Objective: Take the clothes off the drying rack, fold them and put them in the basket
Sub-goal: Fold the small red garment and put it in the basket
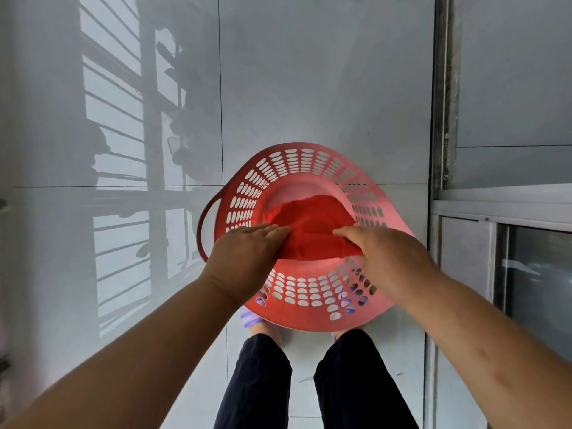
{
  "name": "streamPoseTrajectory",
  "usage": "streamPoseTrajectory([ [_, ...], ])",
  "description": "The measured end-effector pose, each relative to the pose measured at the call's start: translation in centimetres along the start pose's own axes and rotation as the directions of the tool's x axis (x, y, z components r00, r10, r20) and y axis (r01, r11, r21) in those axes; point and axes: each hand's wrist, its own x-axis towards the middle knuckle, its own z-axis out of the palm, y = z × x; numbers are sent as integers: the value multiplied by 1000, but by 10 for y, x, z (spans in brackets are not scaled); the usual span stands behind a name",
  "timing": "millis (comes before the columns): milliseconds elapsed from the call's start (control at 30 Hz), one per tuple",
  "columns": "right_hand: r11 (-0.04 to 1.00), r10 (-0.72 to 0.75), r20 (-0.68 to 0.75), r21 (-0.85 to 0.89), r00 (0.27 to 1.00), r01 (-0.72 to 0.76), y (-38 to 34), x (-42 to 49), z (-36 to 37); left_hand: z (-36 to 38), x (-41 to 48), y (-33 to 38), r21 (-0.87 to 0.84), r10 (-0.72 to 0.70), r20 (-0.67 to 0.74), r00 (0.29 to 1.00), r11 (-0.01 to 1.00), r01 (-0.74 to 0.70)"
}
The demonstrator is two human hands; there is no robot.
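One red folded garment inside one pink-red perforated basket, long axis running left to right across the basket, from the left hand to the right hand. Near fold edge straight and facing the person; far edge rounded and bulging toward the basket's far wall. Whether resting on the basket floor or held just above it: cannot tell.

Left hand at the garment's left end, palm down, fingers closed down over the cloth, thumb hidden beneath. Right hand at the garment's right end, fingers curled over the top of the cloth, pinching its corner close to the basket's right wall. Two hands, both gripping the same garment.

Basket standing on the pale tiled floor, wide oval mouth facing up, rows of oval holes around the wall, one loop handle visible at the left rim; right rim partly covered by the right forearm. Near rim just beside the person's two feet, in lilac-strapped sandals, partly seen through the holes. Two legs in dark trousers below the near rim. Metal door frame along the floor's right edge, just beside the basket.
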Motion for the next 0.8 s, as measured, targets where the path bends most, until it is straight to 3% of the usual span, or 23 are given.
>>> streamPoseTrajectory([
  [167,999,-28,-81,29,996,31,11,29,18,33,15,-12,39,-50,-6,999,998,50],
  [267,1000,-28,-76,7,997,28,24,59,54,74,26,-15,-6,-130,67,989,991,130],
  [500,999,14,182,-48,983,-5,54,104,157,177,32,-11,32,-168,448,878,985,172],
  [700,999,40,294,-15,955,-38,65,108,185,206,21,0,-18,-152,527,836,982,190],
  [800,998,62,288,0,956,-64,65,112,182,209,24,-2,-98,-199,557,806,948,302],
])
